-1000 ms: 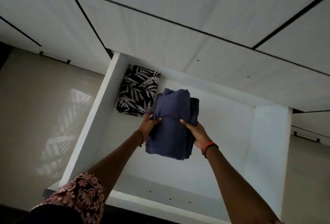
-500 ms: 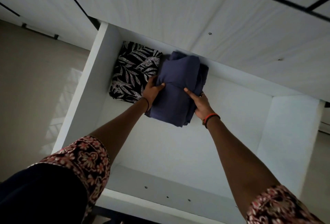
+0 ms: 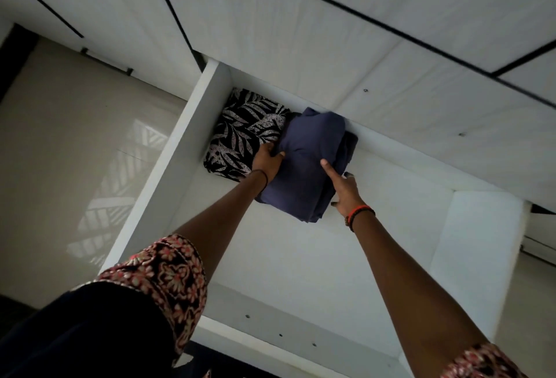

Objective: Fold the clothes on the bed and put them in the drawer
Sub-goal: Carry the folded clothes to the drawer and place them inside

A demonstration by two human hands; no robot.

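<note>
White rectangular drawer (image 3: 180,167) stands open below white cabinet panels (image 3: 301,46), with glossy beige floor (image 3: 75,152) to its left. Contents: two items. One black-and-white leaf-print folded cloth (image 3: 243,131) lies in the back-left corner. One navy blue folded garment (image 3: 304,161) touches its right side, against the back wall. Left hand (image 3: 267,162): grip pinches the garment's left edge, thumb on top. Right hand (image 3: 346,191): one finger lies straight on top, the others bend at the right edge; whether this grip is closed cannot be told. Both arms are extended.
</note>
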